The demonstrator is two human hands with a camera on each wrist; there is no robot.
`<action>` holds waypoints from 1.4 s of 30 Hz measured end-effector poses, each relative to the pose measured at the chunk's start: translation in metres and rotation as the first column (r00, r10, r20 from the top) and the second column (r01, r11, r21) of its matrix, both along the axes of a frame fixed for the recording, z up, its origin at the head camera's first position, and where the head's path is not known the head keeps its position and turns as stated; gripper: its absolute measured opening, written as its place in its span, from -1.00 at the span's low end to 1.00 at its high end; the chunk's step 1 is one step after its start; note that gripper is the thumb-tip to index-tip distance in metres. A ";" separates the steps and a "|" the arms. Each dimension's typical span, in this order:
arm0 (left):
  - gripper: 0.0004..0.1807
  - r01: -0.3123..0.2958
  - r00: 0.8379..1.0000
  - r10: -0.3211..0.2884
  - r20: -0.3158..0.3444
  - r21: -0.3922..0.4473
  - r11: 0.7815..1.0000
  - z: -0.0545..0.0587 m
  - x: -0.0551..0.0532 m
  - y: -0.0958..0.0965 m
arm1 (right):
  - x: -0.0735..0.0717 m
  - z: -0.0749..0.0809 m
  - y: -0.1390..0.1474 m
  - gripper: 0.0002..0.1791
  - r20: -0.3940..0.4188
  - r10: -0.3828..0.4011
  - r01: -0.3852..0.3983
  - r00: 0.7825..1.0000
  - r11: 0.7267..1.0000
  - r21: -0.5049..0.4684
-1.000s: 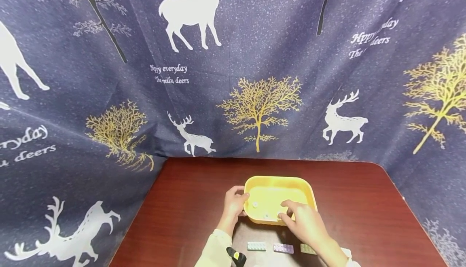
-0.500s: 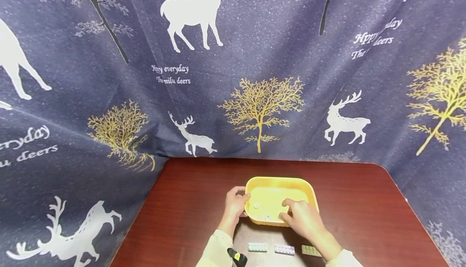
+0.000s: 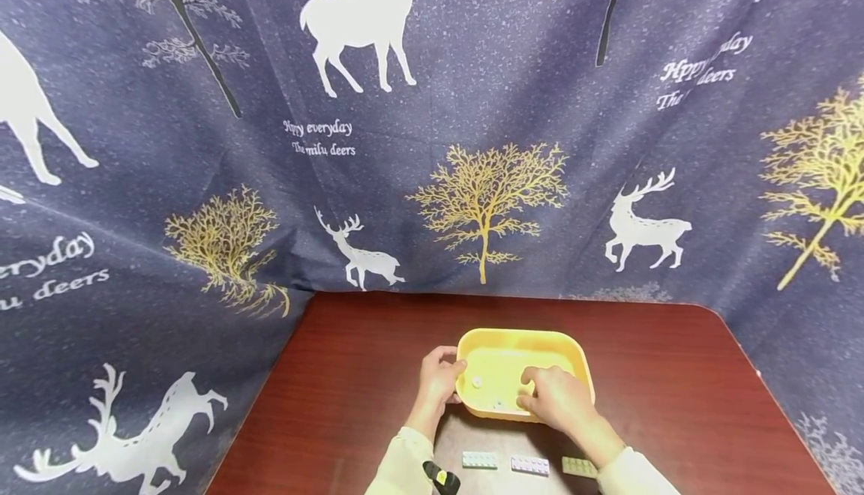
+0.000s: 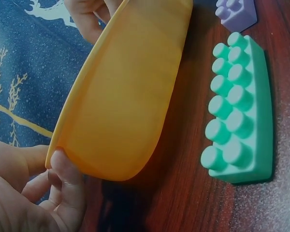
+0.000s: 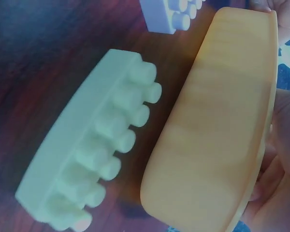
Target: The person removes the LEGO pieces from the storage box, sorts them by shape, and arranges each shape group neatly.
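Observation:
A yellow plastic basin [image 3: 496, 364] lies on the table. My left hand [image 3: 439, 379] grips its left rim, with the thumb [image 4: 67, 169] over the edge. Over the basin's right front part, my right hand [image 3: 556, 397] reaches inside with bent fingers and a gap between thumb and forefinger. The basin's wall hides its fingertips in the right wrist view, so whether they pinch anything is unclear. Inside the basin are a small round whitish piece [image 3: 477, 382] at the left and another small whitish piece [image 3: 499, 405] near the front wall.
In front of the basin, a row of studded toy building bricks lies on the table: mint green [image 3: 480, 460], lavender [image 3: 529, 466] and pale yellow-green [image 3: 579, 467]. The reddish-brown table [image 3: 378, 322] meets a blue curtain [image 3: 432, 217] printed with deer behind and at the sides.
My right hand stays inside the basin, its wrist and forearm shifting slightly. My left hand keeps its grip on the rim. The whole head view has drifted a little.

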State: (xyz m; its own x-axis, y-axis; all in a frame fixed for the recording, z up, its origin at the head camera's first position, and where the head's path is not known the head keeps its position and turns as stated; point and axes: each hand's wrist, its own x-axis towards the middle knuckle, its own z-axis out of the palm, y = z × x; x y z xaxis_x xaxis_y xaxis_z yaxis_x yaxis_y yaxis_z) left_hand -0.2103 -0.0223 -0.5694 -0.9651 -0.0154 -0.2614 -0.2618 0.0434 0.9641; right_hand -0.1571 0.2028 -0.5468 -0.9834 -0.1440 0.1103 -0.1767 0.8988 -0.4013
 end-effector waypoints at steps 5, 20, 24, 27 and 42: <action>-0.62 0.002 1.000 -0.002 -0.003 0.002 1.000 0.001 0.000 0.000 | -0.008 -0.004 -0.002 -0.76 0.029 0.005 -0.005 1.000 1.000 0.001; -0.64 0.005 1.000 -0.005 -0.011 -0.019 1.000 -0.002 0.000 0.002 | -0.015 -0.003 -0.004 -0.74 0.116 0.065 -0.065 0.991 0.998 -0.006; -0.64 0.005 1.000 -0.005 -0.009 -0.022 1.000 -0.001 0.000 0.001 | -0.017 -0.004 -0.004 -0.76 0.110 0.067 -0.069 0.992 0.997 0.016; -0.63 0.003 1.000 -0.004 -0.010 -0.027 1.000 0.000 0.000 0.000 | -0.019 -0.006 -0.004 -0.78 0.116 0.063 -0.066 0.991 0.998 0.020; -0.62 0.005 1.000 -0.005 -0.016 -0.005 1.000 -0.002 0.000 0.000 | -0.020 -0.004 0.001 -0.81 0.092 0.042 -0.044 0.995 0.999 0.018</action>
